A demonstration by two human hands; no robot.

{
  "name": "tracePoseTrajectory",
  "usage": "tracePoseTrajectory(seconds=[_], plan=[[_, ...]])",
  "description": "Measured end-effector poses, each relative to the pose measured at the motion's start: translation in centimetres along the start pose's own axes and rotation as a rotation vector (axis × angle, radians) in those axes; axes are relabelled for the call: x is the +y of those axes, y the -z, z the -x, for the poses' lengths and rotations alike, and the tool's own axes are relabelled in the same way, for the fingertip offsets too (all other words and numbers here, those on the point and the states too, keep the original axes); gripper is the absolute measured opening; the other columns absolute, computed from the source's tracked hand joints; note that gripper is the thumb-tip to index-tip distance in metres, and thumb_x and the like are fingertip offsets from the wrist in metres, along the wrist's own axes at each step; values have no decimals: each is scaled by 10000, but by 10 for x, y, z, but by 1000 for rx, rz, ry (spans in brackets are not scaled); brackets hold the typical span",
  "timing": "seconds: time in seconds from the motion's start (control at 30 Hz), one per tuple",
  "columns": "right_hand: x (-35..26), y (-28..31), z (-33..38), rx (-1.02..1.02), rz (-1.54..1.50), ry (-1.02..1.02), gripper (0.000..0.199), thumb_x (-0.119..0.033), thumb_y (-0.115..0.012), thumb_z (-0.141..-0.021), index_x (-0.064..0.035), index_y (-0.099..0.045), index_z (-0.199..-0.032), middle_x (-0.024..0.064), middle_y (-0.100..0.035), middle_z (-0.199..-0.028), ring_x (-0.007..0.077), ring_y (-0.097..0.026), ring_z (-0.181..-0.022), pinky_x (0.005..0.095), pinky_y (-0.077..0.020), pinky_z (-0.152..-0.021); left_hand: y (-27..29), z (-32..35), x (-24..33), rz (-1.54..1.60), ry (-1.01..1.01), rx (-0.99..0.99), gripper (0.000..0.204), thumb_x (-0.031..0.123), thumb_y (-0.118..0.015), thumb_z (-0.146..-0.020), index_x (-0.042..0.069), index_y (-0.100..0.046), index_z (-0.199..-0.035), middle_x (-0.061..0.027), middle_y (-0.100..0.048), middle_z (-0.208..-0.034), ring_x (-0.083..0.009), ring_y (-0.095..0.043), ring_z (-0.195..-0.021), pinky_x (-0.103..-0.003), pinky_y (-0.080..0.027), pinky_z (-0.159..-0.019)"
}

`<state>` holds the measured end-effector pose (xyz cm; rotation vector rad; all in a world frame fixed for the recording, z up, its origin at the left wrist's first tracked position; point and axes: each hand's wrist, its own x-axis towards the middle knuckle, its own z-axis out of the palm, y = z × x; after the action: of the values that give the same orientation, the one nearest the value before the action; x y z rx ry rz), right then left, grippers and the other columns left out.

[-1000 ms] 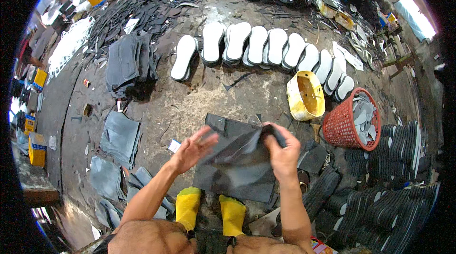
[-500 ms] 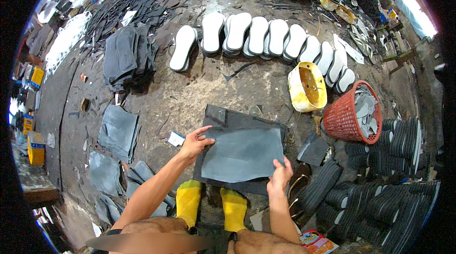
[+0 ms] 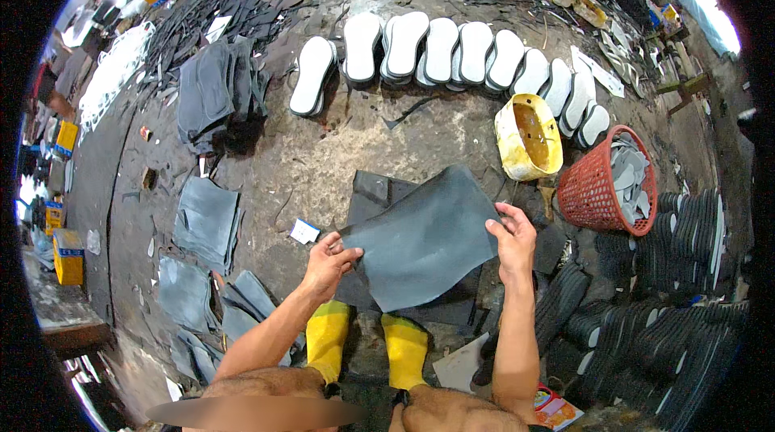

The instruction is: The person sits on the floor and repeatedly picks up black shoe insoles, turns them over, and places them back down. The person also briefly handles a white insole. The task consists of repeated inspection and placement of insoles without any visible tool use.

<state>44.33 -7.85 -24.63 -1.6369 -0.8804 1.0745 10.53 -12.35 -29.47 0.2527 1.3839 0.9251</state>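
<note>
A thin grey rubber sheet [image 3: 424, 238] is stretched between my two hands, tilted, its right side turned up and away. My left hand [image 3: 329, 262] pinches its left corner between thumb and fingers. Its right edge is gripped by my right hand [image 3: 512, 240], thumb on the near face. Beneath lies a dark mat or stack of black sheets [image 3: 373, 188] on the floor, partly covered by the grey sheet. My yellow socks [image 3: 327, 343] show just below it. A small white piece with a blue edge [image 3: 304, 231] lies beside my left hand.
White-topped sole stacks [image 3: 363, 48] curve across the far floor. To the right stand a yellow tub [image 3: 508, 145], a red basket [image 3: 589, 198] of grey scraps and rows of black soles [image 3: 686, 246]. Grey sheet piles [image 3: 206, 222] and dark cut pieces [image 3: 210, 89] lie left.
The grey sheet has been lifted off the dark mat and turned, its right end raised. My right hand has moved up and right; my left hand shifted slightly down.
</note>
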Motion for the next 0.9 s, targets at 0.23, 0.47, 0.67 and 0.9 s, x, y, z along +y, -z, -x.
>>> tracePoseTrajectory(seconds=[0.23,0.47,0.67,0.9], plan=[[75,-9,67,262,221,-148,464,-18,-722,-809,-55,-608,-1258,115,-704,-1037,208,-693,-896,352,-570,-745,7,-52,-3,-173,-25,-102,602,95,-752,-922,25,-479,-1454,-134,-680,-1196,-162,-659,-1015,-296,-541,-814],[9,22,-46,402,450,595,214,-72,-667,-943,-33,-688,-1152,132,-736,-1034,245,-719,-916,354,-568,-764,11,-27,-24,-710,-516,-196,696,-4,-756,-849,57,-478,-1484,-151,-493,-1517,-217,-625,-1153,-330,-586,-842],[-65,52,-262,466,624,733,294,-133,-678,-883,-27,-668,-1157,172,-711,-1096,354,-675,-1025,430,-522,-921,26,-12,-23,-626,-509,16,573,-2,-748,-859,49,-574,-1403,-152,-486,-1528,-240,-610,-1227,-353,-590,-878],[-73,-21,-386,325,649,671,271,-144,-677,-876,-83,-701,-1139,167,-713,-1077,366,-655,-1028,469,-513,-904,78,31,-37,-626,-233,89,431,73,-694,-938,29,-599,-1356,-136,-689,-1262,-220,-678,-1120,-351,-559,-930]])
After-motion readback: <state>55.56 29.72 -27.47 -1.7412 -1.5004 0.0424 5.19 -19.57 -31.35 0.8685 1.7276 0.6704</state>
